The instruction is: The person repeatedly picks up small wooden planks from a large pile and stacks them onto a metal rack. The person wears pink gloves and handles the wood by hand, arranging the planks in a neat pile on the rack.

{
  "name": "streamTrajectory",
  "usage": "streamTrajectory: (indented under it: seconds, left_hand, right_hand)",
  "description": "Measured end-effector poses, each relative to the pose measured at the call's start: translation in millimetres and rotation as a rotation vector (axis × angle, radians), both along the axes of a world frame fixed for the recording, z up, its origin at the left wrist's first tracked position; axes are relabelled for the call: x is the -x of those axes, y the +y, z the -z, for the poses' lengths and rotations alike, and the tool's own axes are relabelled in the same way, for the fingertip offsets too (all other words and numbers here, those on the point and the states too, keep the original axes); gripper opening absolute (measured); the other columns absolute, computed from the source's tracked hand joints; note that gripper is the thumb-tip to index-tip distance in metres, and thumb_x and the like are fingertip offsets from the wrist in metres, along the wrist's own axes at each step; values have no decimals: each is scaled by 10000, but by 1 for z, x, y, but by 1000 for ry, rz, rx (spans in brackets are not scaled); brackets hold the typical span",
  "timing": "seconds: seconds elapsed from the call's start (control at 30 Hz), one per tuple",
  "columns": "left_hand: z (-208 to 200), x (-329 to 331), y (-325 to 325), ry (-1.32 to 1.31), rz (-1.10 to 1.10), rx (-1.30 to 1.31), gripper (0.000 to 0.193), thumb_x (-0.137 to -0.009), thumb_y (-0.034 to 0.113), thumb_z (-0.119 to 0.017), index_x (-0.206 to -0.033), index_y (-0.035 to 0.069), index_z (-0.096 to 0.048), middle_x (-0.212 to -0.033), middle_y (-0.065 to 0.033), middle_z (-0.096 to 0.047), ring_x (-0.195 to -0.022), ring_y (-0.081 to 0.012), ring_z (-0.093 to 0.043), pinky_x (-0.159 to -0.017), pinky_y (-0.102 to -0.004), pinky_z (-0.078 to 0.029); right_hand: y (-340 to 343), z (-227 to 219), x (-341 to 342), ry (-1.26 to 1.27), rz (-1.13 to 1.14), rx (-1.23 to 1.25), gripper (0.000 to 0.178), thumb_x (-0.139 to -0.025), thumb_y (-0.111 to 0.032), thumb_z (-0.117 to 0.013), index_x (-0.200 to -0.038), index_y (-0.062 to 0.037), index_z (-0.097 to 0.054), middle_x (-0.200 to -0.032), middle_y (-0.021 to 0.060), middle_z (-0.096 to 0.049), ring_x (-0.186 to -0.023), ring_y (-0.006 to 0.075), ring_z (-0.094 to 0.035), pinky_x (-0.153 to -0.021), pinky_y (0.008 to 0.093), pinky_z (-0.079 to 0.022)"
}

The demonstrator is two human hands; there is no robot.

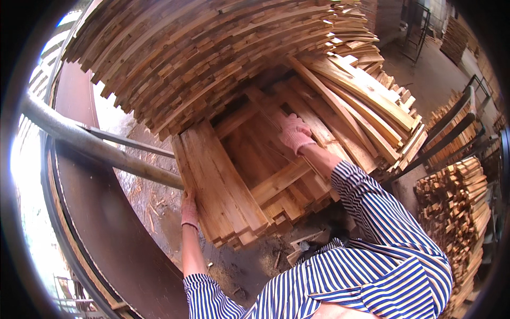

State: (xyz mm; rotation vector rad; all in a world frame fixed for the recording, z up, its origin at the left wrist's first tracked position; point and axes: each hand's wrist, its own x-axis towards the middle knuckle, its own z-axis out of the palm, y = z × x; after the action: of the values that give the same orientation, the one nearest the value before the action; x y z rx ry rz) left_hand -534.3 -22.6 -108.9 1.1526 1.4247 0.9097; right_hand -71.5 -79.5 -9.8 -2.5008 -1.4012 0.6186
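My left hand (189,210), in a pink work glove, presses against the outer left edge of some wooden boards (215,178) laid side by side. Its fingers point away from me along that edge and look stretched out, though partly hidden. My right hand (295,133), gloved alike, is over the right side of the stack, its fingers curled at the edge of a pale board (313,129). Between the hands lies a recessed gap in the top layer, showing darker boards (255,146) below. A short crosspiece (280,182) spans its near side.
A tall stack of planks (212,53) rises behind. Loose long boards (366,101) lie at the right. A metal pipe (127,165) reaches in from the left beside a brown curved surface (117,228). More stacked wood (451,207) stands at the far right.
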Motion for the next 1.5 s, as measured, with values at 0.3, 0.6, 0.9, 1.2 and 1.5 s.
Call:
streamTrajectory:
  seconds: [0.3, 0.6, 0.9, 1.2, 1.5]
  left_hand:
    - [-8, -3, 12, -132, 37, 32, 567, -985, 340, -636, -1445, 38, -498, -1334, -83, -618, -1152, -203, -603, -995, -336, -483]
    - [-15, -27, 6, -151, 108, 38, 597, -992, 349, -608, -1469, 26, -452, -1345, -110, -600, -1170, -218, -603, -996, -354, -499]
    - [-14, 9, 1, -38, 58, 7, 578, -1003, 349, -595, -1471, 42, -450, -1330, -126, -611, -1149, -221, -613, -995, -364, -495]
    - [-27, -9, 1, -5, 86, 27, 630, -1007, 408, -579, -1465, -6, -451, -1348, -117, -603, -1158, -221, -609, -1015, -349, -483]
    - [-21, -20, 5, 4, 115, -11, 608, -1010, 395, -575, -1454, -4, -465, -1337, -116, -608, -1163, -223, -601, -1033, -346, -463]
  right_hand:
    - [2, 26, 141, 247, -263, -277, 559, -964, -499, -494, -1404, -155, -472, -1306, 231, -568, -1185, 410, -597, -892, 539, -516]
    - [-7, 58, -101, -656, -23, -249, 358, -884, -138, -635, -1237, -95, -593, -1129, 122, -590, -1024, 285, -598, -781, 431, -505]
    - [14, 31, 74, -78, -296, -282, 506, -962, -388, -552, -1409, -156, -501, -1150, 248, -664, -1101, 404, -648, -906, 533, -522]
    - [11, 46, -29, -711, -109, -535, 518, -944, -275, -523, -1444, -147, -472, -1566, 241, -322, -1434, 454, -297, -1108, 707, -222]
    - [-35, -9, -180, -651, 1, -279, 602, -1011, -116, -448, -1577, -188, -256, -1199, 174, -620, -1079, 353, -651, -860, 429, -568]
